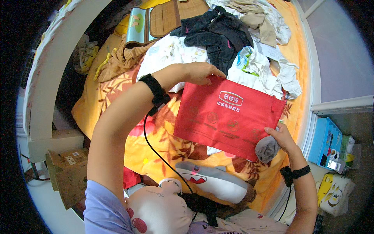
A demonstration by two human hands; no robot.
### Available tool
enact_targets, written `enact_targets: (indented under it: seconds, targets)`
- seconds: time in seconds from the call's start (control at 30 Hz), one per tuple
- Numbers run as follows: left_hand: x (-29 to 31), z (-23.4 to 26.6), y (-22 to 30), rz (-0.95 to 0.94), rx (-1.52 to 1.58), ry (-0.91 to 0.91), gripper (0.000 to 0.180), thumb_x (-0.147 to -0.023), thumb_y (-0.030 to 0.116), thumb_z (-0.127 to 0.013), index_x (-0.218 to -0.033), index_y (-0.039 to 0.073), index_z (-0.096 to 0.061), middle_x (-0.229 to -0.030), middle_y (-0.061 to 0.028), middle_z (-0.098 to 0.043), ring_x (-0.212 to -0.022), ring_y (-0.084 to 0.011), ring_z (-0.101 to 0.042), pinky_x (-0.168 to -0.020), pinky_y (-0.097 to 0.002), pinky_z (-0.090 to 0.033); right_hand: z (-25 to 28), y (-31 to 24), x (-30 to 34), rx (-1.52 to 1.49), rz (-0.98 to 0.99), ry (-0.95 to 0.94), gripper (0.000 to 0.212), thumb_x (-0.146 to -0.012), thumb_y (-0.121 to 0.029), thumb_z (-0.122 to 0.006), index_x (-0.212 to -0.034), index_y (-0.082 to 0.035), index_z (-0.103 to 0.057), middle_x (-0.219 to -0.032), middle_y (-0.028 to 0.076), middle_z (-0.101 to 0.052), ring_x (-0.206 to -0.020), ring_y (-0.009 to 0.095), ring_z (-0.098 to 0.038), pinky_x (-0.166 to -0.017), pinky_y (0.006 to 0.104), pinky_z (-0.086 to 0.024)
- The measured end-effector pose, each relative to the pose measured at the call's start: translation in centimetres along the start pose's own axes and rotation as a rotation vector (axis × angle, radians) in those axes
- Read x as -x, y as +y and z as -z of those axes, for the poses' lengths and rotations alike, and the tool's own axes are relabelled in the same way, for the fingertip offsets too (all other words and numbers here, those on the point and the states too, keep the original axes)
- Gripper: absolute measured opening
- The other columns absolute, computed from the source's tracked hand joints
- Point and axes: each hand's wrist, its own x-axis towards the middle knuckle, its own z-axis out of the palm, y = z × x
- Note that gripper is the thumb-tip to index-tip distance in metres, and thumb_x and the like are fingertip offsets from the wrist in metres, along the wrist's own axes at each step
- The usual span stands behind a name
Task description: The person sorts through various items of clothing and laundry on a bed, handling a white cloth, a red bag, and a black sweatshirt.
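A flat red fabric bag (230, 121) with pale printing lies tilted over the bedding in front of me. My left hand (200, 73) is closed on its upper edge, near the left corner. At the bag's lower right side, my right hand (282, 138) pinches the edge with the thumb on the front face. Just below that thumb is a balled grey cloth, like a sock (267, 149), against the bag's corner; whether my fingers also hold it, I cannot tell. White clothes (255, 70) lie directly behind the bag's top edge.
Black clothing (220, 33), beige garments (257, 17) and a brown ribbed garment (126, 58) cover the orange patterned blanket (159, 132). A long grey-white plush cushion (212, 181) lies nearer me. A cardboard box (68, 175) stands left; a blue bin (325, 140) stands right.
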Motion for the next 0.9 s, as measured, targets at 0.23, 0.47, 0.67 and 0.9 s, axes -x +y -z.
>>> enact_targets:
  seconds: [0.23, 0.47, 0.67, 0.9]
  targets:
    - [-1.5, -2.8, -0.5, 0.003, -0.047, 0.186, 0.036, -0.067, 0.007, -0.063, -0.103, 0.006, -0.057, -0.099, -0.0127, -0.056, -0.094, -0.0290, -0.054, -0.080, -0.0347, -0.044, 0.2, 0.9, -0.4, 0.036, 0.003, 0.009, 0.026, -0.078, -0.015, -0.063, -0.100, -0.002, -0.059, -0.094, 0.002, -0.061, -0.084, 0.010, -0.054, -0.077, 0.0261, -0.043]
    - [-1.9, -3.4, 0.6, 0.007, -0.117, 0.331, 0.027, -0.064, 0.007, -0.066, -0.090, 0.004, -0.058, -0.091, -0.0105, -0.054, -0.092, -0.0284, -0.053, -0.078, -0.0340, -0.044, 0.5, 2.2, -0.9, 0.101, -0.004, 0.014, 0.030, -0.077, -0.018, -0.065, -0.101, -0.002, -0.059, -0.093, 0.002, -0.061, -0.082, 0.011, -0.055, -0.076, 0.0264, -0.044]
    - [-2.7, -3.2, 1.9, 0.228, 0.077, 0.197, 0.019, -0.072, 0.012, -0.062, -0.087, 0.005, -0.054, -0.084, -0.0128, -0.060, -0.082, -0.0306, -0.058, -0.070, -0.0374, -0.045, 1.7, 1.4, -0.6, 0.326, 0.082, -0.027, 0.035, -0.074, -0.015, -0.067, -0.105, -0.001, -0.057, -0.094, 0.008, -0.062, -0.087, 0.013, -0.056, -0.077, 0.0270, -0.044]
    - [-1.6, -3.1, 2.0, 0.182, 0.111, 0.209, 0.017, -0.075, 0.011, -0.059, -0.089, 0.005, -0.052, -0.081, -0.0145, -0.060, -0.080, -0.0315, -0.058, -0.067, -0.0382, -0.045, 7.3, -7.9, -0.2, 0.752, 0.060, 0.196, 0.035, -0.071, 0.002, -0.048, -0.105, -0.003, -0.059, -0.077, 0.011, -0.062, -0.073, 0.016, -0.058, -0.070, 0.0278, -0.046]
